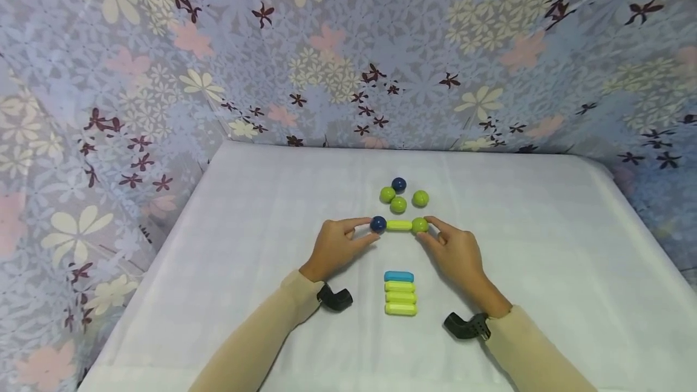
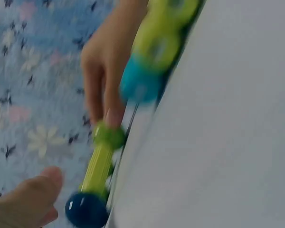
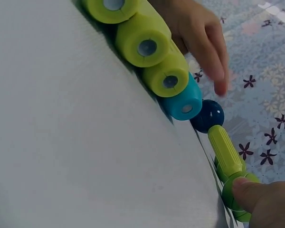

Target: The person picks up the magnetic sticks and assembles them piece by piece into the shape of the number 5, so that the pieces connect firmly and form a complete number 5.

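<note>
A yellow-green ridged rod lies crosswise, joined to a dark blue ball at its left end and a green ball at its right. My right hand pinches the green ball; its thumb presses on the near side. Around the dark blue ball, my left hand holds its thumb and index finger spread. The left thumb stands apart from that ball in the left wrist view. Whether the left index fingertip touches it, I cannot tell.
Behind the joined piece sit a loose dark blue ball and several green balls. Nearer me, a blue rod and three yellow-green rods lie in a stack-like row on the white-covered table. Flowered cloth hangs behind.
</note>
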Action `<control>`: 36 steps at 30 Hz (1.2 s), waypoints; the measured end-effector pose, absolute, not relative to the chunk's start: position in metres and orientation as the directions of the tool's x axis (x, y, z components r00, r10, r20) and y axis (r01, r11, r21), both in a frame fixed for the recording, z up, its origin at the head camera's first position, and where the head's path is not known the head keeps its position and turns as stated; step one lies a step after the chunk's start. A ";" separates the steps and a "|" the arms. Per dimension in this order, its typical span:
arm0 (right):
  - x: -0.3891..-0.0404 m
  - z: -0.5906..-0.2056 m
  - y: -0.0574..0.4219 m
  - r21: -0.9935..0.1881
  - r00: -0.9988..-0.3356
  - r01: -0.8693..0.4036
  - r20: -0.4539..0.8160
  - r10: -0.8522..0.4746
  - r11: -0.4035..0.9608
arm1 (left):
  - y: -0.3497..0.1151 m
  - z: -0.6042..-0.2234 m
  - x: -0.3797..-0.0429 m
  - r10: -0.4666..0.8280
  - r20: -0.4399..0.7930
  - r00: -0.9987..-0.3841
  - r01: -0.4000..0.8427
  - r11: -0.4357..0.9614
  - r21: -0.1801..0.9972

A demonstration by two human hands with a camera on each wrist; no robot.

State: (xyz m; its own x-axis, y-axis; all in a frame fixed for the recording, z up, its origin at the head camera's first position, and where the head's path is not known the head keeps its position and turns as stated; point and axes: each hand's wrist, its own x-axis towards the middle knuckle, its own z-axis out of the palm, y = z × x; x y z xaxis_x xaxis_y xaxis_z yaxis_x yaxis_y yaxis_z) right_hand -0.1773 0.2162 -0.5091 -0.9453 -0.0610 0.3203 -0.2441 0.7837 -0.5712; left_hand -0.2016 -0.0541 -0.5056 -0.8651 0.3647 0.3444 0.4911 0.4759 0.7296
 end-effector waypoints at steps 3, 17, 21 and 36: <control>-0.178 -0.506 0.214 -0.568 -0.950 -0.234 0.307 -0.061 0.789 | -0.053 -0.505 -0.181 0.404 0.307 -0.862 0.471 0.412 0.780; -0.178 -0.496 0.216 -0.535 -0.939 -0.252 0.336 -0.070 0.807 | -0.044 -0.498 -0.159 0.544 0.338 -0.768 0.603 0.435 0.669; -0.172 -0.500 0.214 -0.542 -0.952 -0.229 0.296 -0.071 0.808 | -0.045 -0.500 -0.154 0.572 0.311 -0.759 0.613 0.467 0.637; -0.165 -0.501 0.214 -0.549 -0.955 -0.212 0.290 -0.053 0.809 | -0.041 -0.494 -0.148 0.609 0.245 -0.755 0.620 0.540 0.569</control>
